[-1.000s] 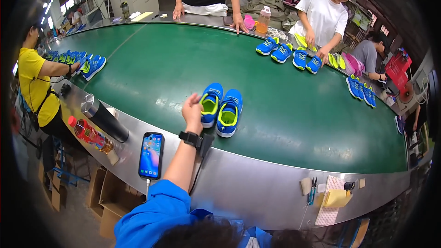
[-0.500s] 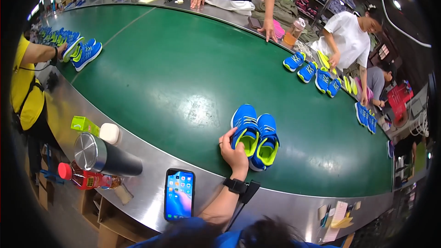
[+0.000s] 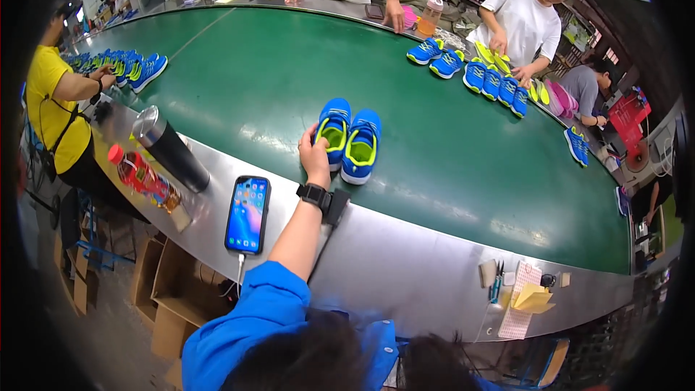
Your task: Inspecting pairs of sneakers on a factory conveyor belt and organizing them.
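Note:
A pair of blue sneakers with lime-green lining stands side by side on the green belt. My left hand (image 3: pixel 316 157) grips the left sneaker (image 3: pixel 335 116) at its heel opening, fingers along its outer side and thumb at the collar. Close against it on the right is the other sneaker (image 3: pixel 363 134); both toes point away from me. A dark watch (image 3: pixel 313 194) is on my wrist, with a black strap-like piece beside it. My right hand is out of view.
On the metal ledge (image 3: pixel 405 261) lie a phone (image 3: pixel 247 215) on a cable, a dark flask (image 3: pixel 174 150), a red-capped bottle (image 3: pixel 145 179), cutters (image 3: pixel 496 286) and a notepad (image 3: pixel 523 304). Across the belt (image 3: pixel 253 65), co-workers handle blue sneakers (image 3: pixel 492 85); one in yellow (image 3: pixel 65 87) stands left.
My view has tilted, so everything sits higher. My left hand keeps hold of the sneaker. The co-worker in yellow has lowered a sneaker into the row; more sneakers stand grouped at the right.

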A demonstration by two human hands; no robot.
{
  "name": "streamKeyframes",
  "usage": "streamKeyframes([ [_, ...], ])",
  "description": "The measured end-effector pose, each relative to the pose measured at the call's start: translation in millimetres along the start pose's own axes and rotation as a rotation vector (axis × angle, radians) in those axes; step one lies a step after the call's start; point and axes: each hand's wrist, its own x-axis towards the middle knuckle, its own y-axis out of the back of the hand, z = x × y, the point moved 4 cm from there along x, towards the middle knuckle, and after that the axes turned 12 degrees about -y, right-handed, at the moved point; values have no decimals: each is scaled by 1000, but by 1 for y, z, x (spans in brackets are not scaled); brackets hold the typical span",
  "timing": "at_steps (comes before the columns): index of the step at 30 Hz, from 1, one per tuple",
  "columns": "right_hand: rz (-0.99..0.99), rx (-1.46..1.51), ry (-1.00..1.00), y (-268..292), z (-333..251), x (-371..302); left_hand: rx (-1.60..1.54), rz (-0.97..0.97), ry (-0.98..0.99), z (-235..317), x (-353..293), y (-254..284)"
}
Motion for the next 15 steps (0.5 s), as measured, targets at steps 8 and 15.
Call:
streamKeyframes([
  [8,133,-22,40,-6,6,-38,162,-84,167,20,-14,13],
  [15,-486,367,46,39,-19,114,470,-146,75,52,-51,18],
])
